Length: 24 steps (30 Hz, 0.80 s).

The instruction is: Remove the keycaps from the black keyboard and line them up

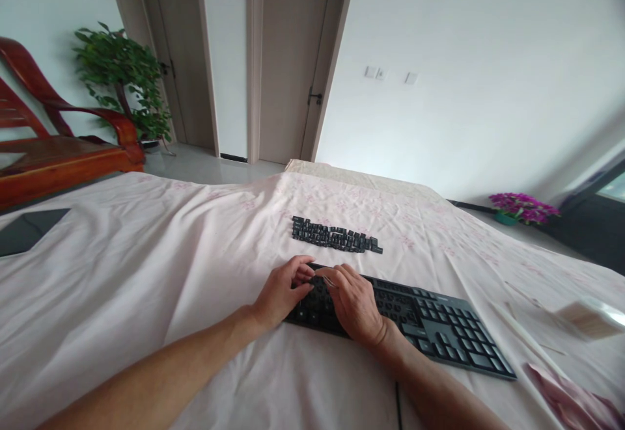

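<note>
A black keyboard (442,332) lies on the pink cloth, with many keycaps off its left and middle part; the number pad keys are in place. My left hand (286,290) curls round the left end of the keyboard, thumb and fingers bent over it. Over the bare key area, my right hand (354,303) pinches a thin pale stick (328,281) that looks like a cotton swab; its tip is hidden by the fingers. Just beyond the keyboard, loose black keycaps (336,237) lie in close, uneven rows.
At the right are a blurred clear box (593,318) of thin sticks, some loose sticks (525,295) and a pink cloth (573,394). A dark flat panel (29,231) lies at far left. Beyond stand a wooden chair (73,150), a green plant (122,72) and purple flowers (522,207).
</note>
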Tool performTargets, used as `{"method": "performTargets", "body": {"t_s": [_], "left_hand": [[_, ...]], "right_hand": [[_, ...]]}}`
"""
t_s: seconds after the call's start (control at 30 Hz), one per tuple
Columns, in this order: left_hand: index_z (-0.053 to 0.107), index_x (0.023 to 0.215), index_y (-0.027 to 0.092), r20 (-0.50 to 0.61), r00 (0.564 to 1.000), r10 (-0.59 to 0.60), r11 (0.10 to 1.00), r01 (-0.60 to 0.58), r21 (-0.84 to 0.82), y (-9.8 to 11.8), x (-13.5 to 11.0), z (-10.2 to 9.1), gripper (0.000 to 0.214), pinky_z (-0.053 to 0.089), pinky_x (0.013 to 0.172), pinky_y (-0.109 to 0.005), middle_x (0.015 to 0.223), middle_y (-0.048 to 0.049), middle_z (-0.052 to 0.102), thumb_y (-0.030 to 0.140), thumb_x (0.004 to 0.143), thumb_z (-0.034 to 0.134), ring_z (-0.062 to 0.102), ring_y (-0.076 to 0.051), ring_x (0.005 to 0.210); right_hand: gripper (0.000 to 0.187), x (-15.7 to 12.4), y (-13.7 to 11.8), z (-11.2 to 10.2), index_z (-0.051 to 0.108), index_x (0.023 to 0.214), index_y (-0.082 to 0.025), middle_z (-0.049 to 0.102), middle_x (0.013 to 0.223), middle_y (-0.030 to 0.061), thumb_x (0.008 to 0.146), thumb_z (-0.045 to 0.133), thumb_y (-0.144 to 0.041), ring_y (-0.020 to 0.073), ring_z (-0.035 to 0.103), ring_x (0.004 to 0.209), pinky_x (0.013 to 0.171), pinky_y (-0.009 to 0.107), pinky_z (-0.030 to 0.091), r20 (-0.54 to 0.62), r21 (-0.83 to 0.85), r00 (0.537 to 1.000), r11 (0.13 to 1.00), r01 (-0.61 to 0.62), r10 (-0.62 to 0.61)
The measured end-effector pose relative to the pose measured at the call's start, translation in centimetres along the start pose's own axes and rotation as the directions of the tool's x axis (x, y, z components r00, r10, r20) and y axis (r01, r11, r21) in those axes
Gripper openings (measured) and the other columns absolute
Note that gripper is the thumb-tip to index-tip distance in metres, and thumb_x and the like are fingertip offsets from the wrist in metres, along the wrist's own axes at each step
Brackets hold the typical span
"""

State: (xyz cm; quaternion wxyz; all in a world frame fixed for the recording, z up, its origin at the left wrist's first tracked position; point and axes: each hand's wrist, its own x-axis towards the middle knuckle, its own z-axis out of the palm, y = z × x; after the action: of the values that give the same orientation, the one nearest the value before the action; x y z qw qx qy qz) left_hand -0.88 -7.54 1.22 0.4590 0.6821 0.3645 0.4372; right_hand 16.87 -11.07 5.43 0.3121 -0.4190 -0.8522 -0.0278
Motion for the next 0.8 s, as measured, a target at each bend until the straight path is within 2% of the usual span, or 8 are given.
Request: {"method": "performTargets", "body": {"t_s": [0.1,0.2,0.33,0.5,0.57,0.67,0.73,0.8], "left_hand": [[0.047,0.121,0.021,-0.021,1.0,-0.005,0.999,0.004,-0.049,-0.1,0.1,0.1,0.049,0.052,0.076,-0.029,0.099,-0.0031,0.064,0.015,0.075,0.062,0.063,-0.014,0.085],[0.045,0.122,0.022,-0.031,0.999,-0.007,0.998,0.005,-0.067,-0.1,0.2,0.2,0.052,0.051,0.073,-0.027,0.1,-0.0038,0.063,0.014,0.074,0.062,0.064,-0.014,0.083],[0.045,0.122,0.022,-0.033,0.999,-0.013,0.996,0.011,-0.088,-0.1,0.1,0.2,0.054,0.051,0.073,-0.027,0.102,-0.0043,0.062,0.011,0.072,0.063,0.063,-0.014,0.083],[0.046,0.123,0.023,-0.043,0.999,-0.014,0.992,0.009,-0.128,-0.7,0.3,0.2,0.054,0.052,0.078,-0.03,0.102,-0.0042,0.061,0.009,0.073,0.061,0.062,-0.014,0.084],[0.045,0.124,0.023,-0.076,0.997,-0.004,0.993,-0.005,-0.117,-1.0,0.4,0.2,0.054,0.052,0.082,-0.032,0.104,-0.0047,0.061,0.01,0.074,0.06,0.062,-0.015,0.087],[0.044,0.126,0.024,-0.161,0.985,0.058,0.998,-0.057,0.011,-1.1,0.7,-0.1,0.055,0.047,0.093,-0.038,0.113,-0.0063,0.058,0.011,0.074,0.058,0.058,-0.018,0.101],[0.045,0.125,0.025,-0.208,0.972,0.106,0.988,-0.079,0.133,-1.0,0.7,-0.4,0.053,0.042,0.1,-0.041,0.117,-0.0066,0.057,0.011,0.075,0.056,0.054,-0.02,0.11],[0.048,0.123,0.024,-0.234,0.963,0.132,0.971,-0.079,0.226,-0.8,0.8,-0.7,0.05,0.038,0.103,-0.042,0.119,-0.0066,0.057,0.01,0.075,0.053,0.051,-0.02,0.113]], "right_hand": [[0.019,0.7,0.0,0.1,0.063,0.092,-0.021,0.063,0.084,0.0058,0.095,0.045,-0.028,0.0171,0.057,0.078,0.07,0.027,0.043,0.062,-0.05,0.994,0.995,-0.088,0.091],[0.011,0.9,0.1,0.3,0.064,0.087,-0.022,0.065,0.084,0.0041,0.09,0.054,-0.026,0.017,0.061,0.077,0.067,0.026,0.043,0.112,-0.045,0.982,0.988,-0.147,0.151],[0.005,1.0,0.4,0.6,0.066,0.084,-0.021,0.068,0.08,0.0028,0.083,0.061,-0.02,0.0181,0.063,0.075,0.067,0.026,0.044,0.134,0.021,0.967,0.975,-0.221,0.216],[0.007,2.0,1.3,0.7,0.069,0.08,-0.021,0.07,0.076,0.0012,0.077,0.063,-0.019,0.0182,0.064,0.071,0.064,0.026,0.045,0.155,0.166,0.936,0.925,-0.341,0.316],[0.008,3.1,2.4,0.7,0.07,0.08,-0.021,0.071,0.074,0.0005,0.077,0.062,-0.021,0.0177,0.065,0.069,0.063,0.026,0.045,0.17,0.24,0.928,0.9,-0.365,0.331],[0.012,5.8,5.3,0.9,0.07,0.081,-0.019,0.071,0.075,0.0015,0.076,0.062,-0.027,0.0184,0.065,0.069,0.064,0.027,0.046,0.124,0.282,0.917,0.872,-0.4,0.38],[0.015,8.2,7.6,1.3,0.071,0.084,-0.019,0.072,0.077,0.0018,0.075,0.063,-0.029,0.0182,0.065,0.071,0.065,0.027,0.046,0.1,0.231,0.887,0.857,-0.46,0.45],[0.015,10.5,9.9,1.9,0.072,0.084,-0.021,0.072,0.078,0.0009,0.074,0.063,-0.028,0.0165,0.065,0.071,0.064,0.025,0.044,0.112,0.084,0.836,0.833,-0.547,0.538]]}}
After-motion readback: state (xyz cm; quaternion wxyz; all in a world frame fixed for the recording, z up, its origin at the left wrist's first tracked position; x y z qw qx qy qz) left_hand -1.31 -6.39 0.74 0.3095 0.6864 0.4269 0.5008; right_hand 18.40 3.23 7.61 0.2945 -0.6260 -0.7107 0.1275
